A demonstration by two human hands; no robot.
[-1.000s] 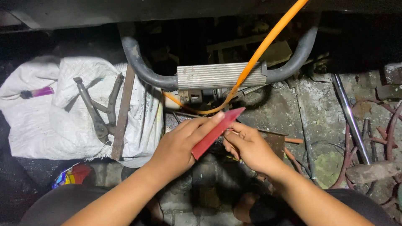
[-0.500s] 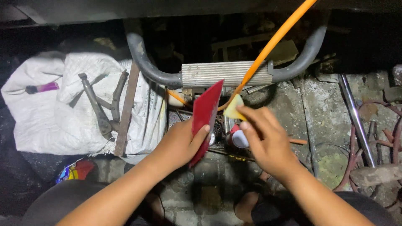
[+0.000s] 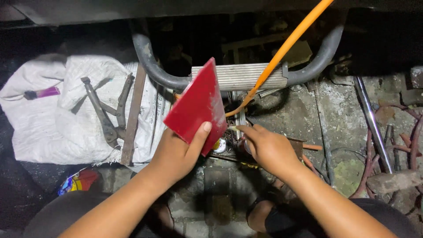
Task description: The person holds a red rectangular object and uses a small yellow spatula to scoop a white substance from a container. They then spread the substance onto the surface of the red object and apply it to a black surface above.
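My left hand (image 3: 178, 152) grips a flat red plastic sheet (image 3: 197, 107) by its lower edge, thumb on its face, and holds it tilted up in front of a ribbed metal block (image 3: 240, 76). My right hand (image 3: 269, 149) rests just to the right of the sheet, its index finger pointing left at small metal parts (image 3: 238, 121) under the block. Whether it pinches anything is hidden. An orange hose (image 3: 286, 47) runs from the upper right down to those parts.
A white sack (image 3: 53, 119) on the left carries large pliers (image 3: 108, 112), a rusty flat bar (image 3: 133, 117) and a purple-handled tool (image 3: 42, 93). Grey curved pipes (image 3: 152, 66) flank the block. A chrome rod (image 3: 372, 123) and reddish wires (image 3: 412, 145) lie at right.
My left hand has raised and turned the red sheet so its broad face shows. My right hand has dropped lower and now points left under the block.
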